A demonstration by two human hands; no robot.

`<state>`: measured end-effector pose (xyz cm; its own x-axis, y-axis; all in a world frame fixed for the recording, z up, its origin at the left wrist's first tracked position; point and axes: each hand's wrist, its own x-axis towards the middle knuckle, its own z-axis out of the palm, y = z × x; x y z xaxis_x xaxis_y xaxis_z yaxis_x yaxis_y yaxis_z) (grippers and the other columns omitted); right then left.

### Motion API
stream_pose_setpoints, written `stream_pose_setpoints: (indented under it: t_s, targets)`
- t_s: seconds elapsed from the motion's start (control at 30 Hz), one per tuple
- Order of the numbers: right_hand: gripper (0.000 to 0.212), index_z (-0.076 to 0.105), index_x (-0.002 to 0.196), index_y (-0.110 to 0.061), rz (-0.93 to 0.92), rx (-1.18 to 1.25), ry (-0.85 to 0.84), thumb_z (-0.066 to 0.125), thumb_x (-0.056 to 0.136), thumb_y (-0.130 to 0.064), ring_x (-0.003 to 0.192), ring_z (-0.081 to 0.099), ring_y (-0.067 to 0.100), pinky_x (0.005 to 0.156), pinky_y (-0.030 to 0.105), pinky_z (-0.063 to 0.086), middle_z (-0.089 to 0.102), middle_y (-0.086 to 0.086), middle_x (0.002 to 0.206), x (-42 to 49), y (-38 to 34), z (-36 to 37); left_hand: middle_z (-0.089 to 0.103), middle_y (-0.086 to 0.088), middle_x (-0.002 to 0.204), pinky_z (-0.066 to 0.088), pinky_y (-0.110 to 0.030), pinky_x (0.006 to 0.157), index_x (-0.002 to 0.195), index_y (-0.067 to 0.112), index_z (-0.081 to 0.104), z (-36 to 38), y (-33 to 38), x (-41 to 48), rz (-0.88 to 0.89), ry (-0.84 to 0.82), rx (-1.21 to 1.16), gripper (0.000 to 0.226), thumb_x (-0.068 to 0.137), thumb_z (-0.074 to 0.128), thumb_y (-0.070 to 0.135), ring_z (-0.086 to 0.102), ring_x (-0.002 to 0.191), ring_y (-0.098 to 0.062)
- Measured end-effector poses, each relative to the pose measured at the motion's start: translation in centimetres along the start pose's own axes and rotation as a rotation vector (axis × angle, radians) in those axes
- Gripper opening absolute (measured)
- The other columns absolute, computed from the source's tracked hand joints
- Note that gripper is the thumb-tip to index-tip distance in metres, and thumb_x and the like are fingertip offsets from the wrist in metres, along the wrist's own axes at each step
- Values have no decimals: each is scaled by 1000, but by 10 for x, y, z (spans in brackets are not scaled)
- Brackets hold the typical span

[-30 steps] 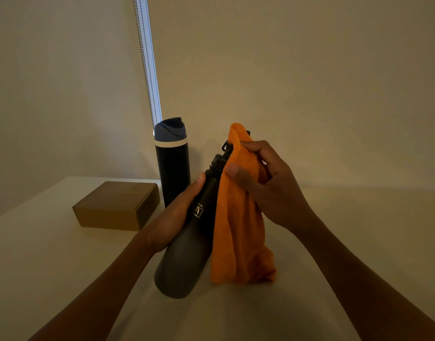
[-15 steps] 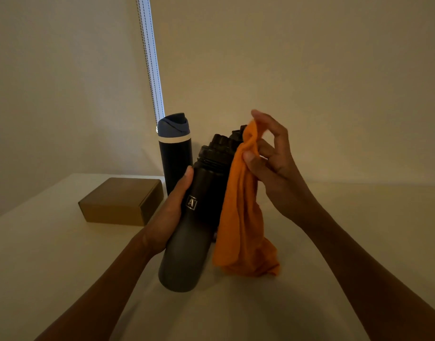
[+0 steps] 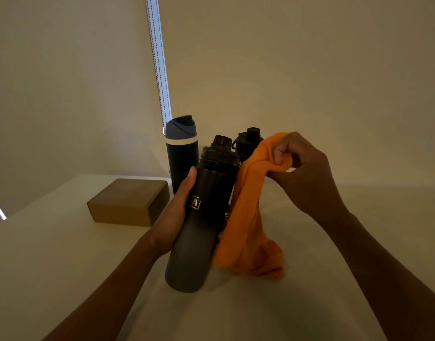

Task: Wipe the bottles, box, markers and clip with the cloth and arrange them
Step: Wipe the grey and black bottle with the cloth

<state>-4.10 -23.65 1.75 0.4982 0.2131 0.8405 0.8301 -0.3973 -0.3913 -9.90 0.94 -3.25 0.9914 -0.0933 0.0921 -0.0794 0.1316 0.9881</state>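
Observation:
My left hand (image 3: 173, 217) grips a dark grey bottle (image 3: 199, 232) by its middle and holds it tilted above the white table (image 3: 51, 254). My right hand (image 3: 302, 173) pinches the top of an orange cloth (image 3: 251, 227), which hangs down just right of the bottle with its lower end bunched on the table. A second black bottle (image 3: 248, 141) shows only its cap behind the cloth. A navy bottle with a blue lid (image 3: 180, 153) stands upright behind the held one. A brown cardboard box (image 3: 130, 201) lies to the left. No markers or clip are in sight.
A bright vertical strip with beaded cords (image 3: 160, 57) runs down the wall behind the navy bottle. The table's far edge meets the plain wall. Bare tabletop stretches to the right of the cloth and in front of the box.
My right hand has lifted off the grey bottle's cap and drawn the cloth to the right, uncovering the cap and the black bottle behind. The left hand keeps its grip.

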Motion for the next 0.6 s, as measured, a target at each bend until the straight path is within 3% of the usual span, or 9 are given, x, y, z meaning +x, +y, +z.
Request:
stream_pose_setpoints:
  t_s: [0.1,0.2,0.3,0.37,0.47,0.6]
  targets:
    - [18,57,84,-12,87,18,-9,74,87,-14,82,59,13,70,28,55,60,0,92,1,12,4,69,-21,121,53,-51,99,133,19,64,-2,-2,1,-6,-43,11,75,94,31,74,68,109,-36]
    - [11,60,99,-14,265,152,-67,69,92,-14,84,62,12,70,32,55,63,1,99,-2,12,13,73,-15,117,57,-46,93,132,22,64,-1,-2,2,15,-15,14,71,93,29,70,71,107,-32]
    - [44,56,125,-19,224,106,-92,76,86,-22,122,44,-5,95,22,49,39,-2,138,-4,6,17,76,-10,109,61,-36,81,126,27,65,1,-1,2,26,5,2,64,91,28,66,74,101,-27]
    - [63,41,144,-25,237,225,-150,73,90,-16,134,32,-10,107,25,44,28,-6,151,-4,-2,20,77,-8,107,62,-34,76,123,29,66,1,0,2,15,10,7,62,91,28,66,75,98,-25]
    - [71,25,154,-29,336,654,-251,55,98,2,136,41,1,100,27,51,27,-3,157,-7,-18,29,75,-5,116,59,-41,87,125,36,66,2,1,0,-15,-1,29,59,90,31,69,72,108,-25]
    - [68,15,158,-22,287,687,-375,41,103,6,127,55,13,98,27,51,45,8,147,-18,-21,36,76,1,115,60,-31,82,125,38,63,2,4,-1,-12,-13,69,52,98,27,63,72,108,-20]
